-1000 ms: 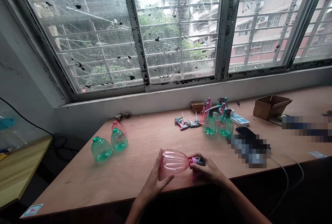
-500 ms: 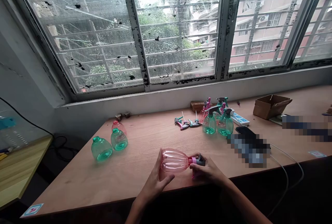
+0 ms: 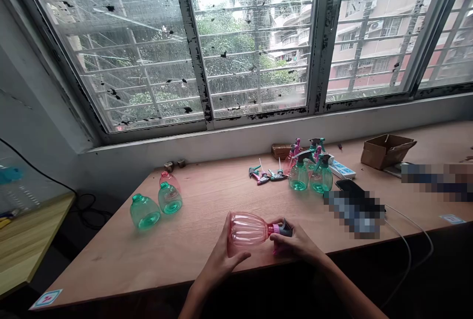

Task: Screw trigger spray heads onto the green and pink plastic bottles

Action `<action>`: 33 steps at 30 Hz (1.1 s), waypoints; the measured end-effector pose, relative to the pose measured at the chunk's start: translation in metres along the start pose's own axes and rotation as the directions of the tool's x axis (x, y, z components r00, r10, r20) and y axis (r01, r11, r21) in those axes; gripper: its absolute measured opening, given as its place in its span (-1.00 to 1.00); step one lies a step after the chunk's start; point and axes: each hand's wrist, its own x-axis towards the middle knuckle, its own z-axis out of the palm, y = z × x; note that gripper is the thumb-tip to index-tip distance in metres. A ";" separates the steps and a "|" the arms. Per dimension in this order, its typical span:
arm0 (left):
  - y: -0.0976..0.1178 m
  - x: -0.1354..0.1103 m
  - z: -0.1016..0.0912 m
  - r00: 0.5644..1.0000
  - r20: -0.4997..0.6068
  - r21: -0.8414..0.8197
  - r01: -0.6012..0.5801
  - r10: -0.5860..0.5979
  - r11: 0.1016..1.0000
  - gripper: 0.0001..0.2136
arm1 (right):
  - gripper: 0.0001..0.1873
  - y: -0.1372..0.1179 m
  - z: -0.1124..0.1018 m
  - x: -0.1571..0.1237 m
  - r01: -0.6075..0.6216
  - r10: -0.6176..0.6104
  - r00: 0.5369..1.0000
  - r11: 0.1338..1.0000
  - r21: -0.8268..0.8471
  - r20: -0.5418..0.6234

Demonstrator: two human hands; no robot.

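Note:
A clear pink spray bottle lies sideways between my hands, close to the table's front edge. My left hand cups its base, fingers behind it and thumb apart in front. At the other end, my right hand grips the collar and the dark grey and pink spray head, which sits on the bottle's neck. The right fingers partly cover the head. On the left stand a green bottle, another green bottle and a pink bottle behind it, all without spray heads.
Loose spray heads lie mid-table. Beside them stand green spray bottles and pink ones partly hidden behind. A white power strip, dark phone, white cable and open cardboard box are to the right. The window wall borders the table.
My hands and the pink spray bottle stay almost in place; my left thumb has shifted slightly. At the far right edge, a blurred patch looks a little different.

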 end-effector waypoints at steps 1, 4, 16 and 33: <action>-0.001 0.000 0.000 1.000 -0.008 -0.005 0.005 -0.005 1.000 -0.03 | -0.53 0.000 0.000 0.000 -0.001 0.001 1.000 1.000 -0.001 0.001; -0.003 0.002 0.000 1.000 -0.019 -0.016 0.004 -0.005 1.000 -0.15 | -0.53 0.000 -0.001 0.000 -0.002 0.002 1.000 1.000 -0.003 0.004; -0.004 0.000 -0.001 1.000 0.006 -0.038 -0.010 0.011 0.999 -0.08 | -0.53 -0.004 0.001 -0.001 0.013 -0.013 1.000 1.000 -0.023 0.006; 0.000 0.002 0.001 0.999 -0.032 -0.007 -0.031 0.031 1.000 -0.16 | -0.52 0.000 -0.002 0.000 0.010 -0.010 1.000 1.000 -0.015 -0.009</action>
